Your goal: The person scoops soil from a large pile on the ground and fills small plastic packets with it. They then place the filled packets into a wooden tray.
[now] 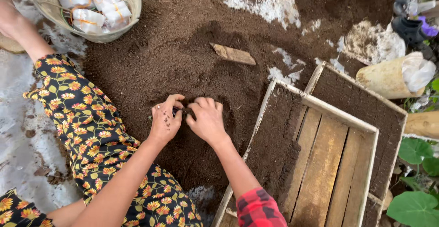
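Two hands: meet on the soil heap (pixel 183 62), left of the wooden tray (pixel 320 163).
Left hand (pixel 165 119): fingers curled, pinching a small dark bag (pixel 179 112).
Right hand (pixel 206 118): fingertips pressed together at the bag's right edge.
Bag: between both sets of fingertips, mostly hidden.

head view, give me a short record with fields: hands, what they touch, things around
left hand: left hand on the soil pile, fingers curled round a small dark thing, too small to tell
right hand: right hand beside it, touching the same spot
right of hands: wooden tray, partly filled
top left: basket of white bundles
on soil: flat wooden piece
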